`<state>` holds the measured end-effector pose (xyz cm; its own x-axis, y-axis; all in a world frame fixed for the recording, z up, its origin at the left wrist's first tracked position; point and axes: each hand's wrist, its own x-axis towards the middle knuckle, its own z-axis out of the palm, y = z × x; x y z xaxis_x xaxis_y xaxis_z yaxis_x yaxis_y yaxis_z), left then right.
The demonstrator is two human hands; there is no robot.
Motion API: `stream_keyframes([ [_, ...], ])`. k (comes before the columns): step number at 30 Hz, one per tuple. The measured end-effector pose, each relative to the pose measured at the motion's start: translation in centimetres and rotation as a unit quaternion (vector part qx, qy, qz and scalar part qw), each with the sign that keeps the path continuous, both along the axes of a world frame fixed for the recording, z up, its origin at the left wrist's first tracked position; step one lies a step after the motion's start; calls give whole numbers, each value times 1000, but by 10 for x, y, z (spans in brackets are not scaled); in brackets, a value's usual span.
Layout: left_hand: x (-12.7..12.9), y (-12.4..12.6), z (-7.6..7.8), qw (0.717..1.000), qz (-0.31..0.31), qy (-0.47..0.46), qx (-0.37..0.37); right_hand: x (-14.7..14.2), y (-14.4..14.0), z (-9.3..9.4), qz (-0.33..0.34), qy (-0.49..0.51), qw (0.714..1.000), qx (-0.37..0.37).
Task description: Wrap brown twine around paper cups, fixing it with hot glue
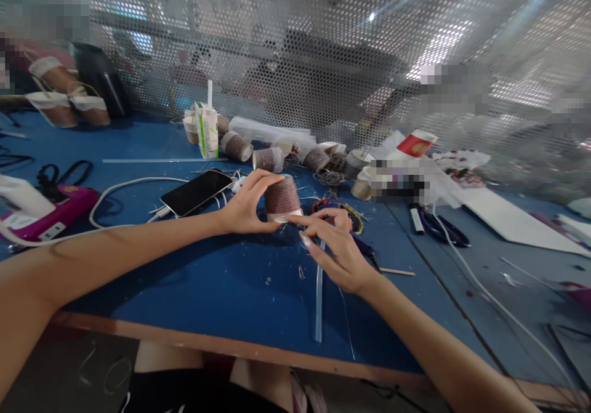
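A spool of reddish-brown thread [282, 198] is standing upright on the blue table [221, 284], near its middle. The left hand [247, 205] is curling round the spool's left side, its grip closing on it with the thumb low and the fingers over the top edge. The right hand [333, 248] is lying just right of the spool, grip loose and grasping nothing, one fingertip touching the spool's pale bottom rim. A clear plastic strip [318, 302] is running from under the right hand toward the table's near edge. A black phone [197, 192] is lying just left of the left hand, with a white cable [120, 186] beside it. Behind the spool, more thread spools [269, 159] are clustering near a small drink carton [207, 130], in front of a perforated metal screen [323, 62]. Scissors [438, 227] are lying well to the right.
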<state>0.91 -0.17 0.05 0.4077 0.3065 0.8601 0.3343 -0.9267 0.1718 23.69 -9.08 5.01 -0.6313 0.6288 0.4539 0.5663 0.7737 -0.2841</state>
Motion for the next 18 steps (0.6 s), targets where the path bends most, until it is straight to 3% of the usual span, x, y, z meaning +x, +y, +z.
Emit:
stream_keyframes([
  [6, 0, 0, 0, 1000, -7, -5, -2, 4, 7, -2, -44, 138, 988, -53],
  [12, -2, -3, 4, 1000, -8, -15, 4, 15, 24, -12, -86, 329, 932, -128],
  [15, -3, -4, 5, 999, -25, -22, 7, 18, 31, -12, -103, 377, 908, -153],
  [18, -5, -4, 5, 998, -50, -29, 4, 20, 37, -11, -143, 376, 902, -158],
])
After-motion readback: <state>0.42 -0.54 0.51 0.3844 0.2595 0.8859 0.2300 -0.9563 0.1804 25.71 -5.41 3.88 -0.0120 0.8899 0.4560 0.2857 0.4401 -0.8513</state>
